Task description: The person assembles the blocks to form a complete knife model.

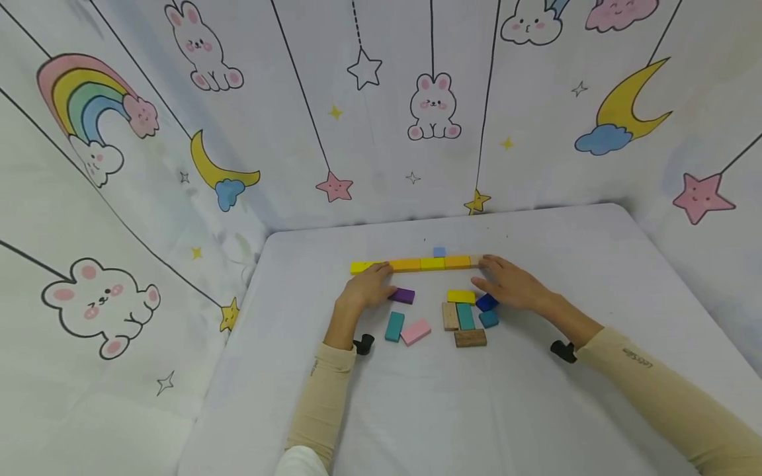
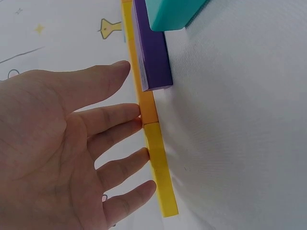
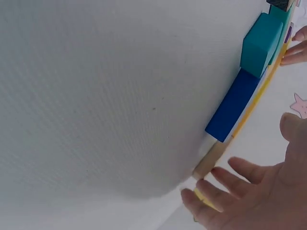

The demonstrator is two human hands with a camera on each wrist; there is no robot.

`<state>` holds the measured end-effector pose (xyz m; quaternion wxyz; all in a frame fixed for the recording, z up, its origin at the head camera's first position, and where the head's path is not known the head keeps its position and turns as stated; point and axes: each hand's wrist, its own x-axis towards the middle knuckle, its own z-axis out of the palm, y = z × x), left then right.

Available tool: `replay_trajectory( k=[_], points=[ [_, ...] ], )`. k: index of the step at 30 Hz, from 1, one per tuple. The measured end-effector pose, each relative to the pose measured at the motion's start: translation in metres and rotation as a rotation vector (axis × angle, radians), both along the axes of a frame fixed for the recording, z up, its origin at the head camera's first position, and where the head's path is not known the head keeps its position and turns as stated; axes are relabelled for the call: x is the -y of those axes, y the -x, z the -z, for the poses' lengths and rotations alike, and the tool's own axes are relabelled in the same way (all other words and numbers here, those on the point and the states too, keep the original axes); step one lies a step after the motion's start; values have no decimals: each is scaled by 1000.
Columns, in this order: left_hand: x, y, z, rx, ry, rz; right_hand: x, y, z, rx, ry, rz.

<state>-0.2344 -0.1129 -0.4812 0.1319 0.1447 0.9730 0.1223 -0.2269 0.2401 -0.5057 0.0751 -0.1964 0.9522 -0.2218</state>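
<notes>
A row of blocks lies end to end across the back of the table: a yellow block [image 1: 360, 267], an orange block [image 1: 406, 265], another yellow block [image 1: 432, 264], another orange block [image 1: 458, 262] and a plain wooden block [image 1: 475, 261]. My left hand [image 1: 367, 286] touches the row's left part with its fingertips; the left wrist view shows them straight against the yellow and orange blocks. At the other end my right hand [image 1: 510, 283] has its fingertips by the wooden block, fingers extended. A purple block [image 1: 403, 295] lies by my left thumb, a dark blue block [image 1: 487, 302] near my right thumb.
Behind the row sits a light blue block [image 1: 439, 252]. In front lie teal [image 1: 394, 326] and pink [image 1: 416, 332] blocks. Right of them cluster yellow [image 1: 461, 296], light wooden [image 1: 450, 317], teal [image 1: 465, 317], blue-teal [image 1: 489, 319] and brown wooden [image 1: 470, 338] blocks. A patterned cloth hangs behind the table.
</notes>
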Motion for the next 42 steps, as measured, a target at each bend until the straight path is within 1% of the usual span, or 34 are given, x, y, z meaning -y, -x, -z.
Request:
replay_trajectory(
  k=[2,6,9,14,19,26,32,38,42],
  points=[
    [0,0,2,6,1,2,0,-1,1,-32,2,-3],
    [0,-1,4,10,-3,5,1,-2,2,-131,0,8],
    [-1,0,4,8,-2,4,5,-6,-2,-161,25,23],
    [-2,2,6,3,9,5,13,-17,-11,-150,54,-5],
    [-3,2,6,0,7,1,21,-30,-17,-151,32,-42],
    [-5,2,4,0,-2,1,29,-45,-21,-151,14,-80],
    [-6,0,4,-1,2,-6,33,-56,-20,-151,-22,-107],
    [-4,0,5,-1,12,-3,40,-67,-24,-117,-95,-129],
    [-1,0,3,-2,17,-8,45,-71,-24,-96,-132,-154]
  ],
)
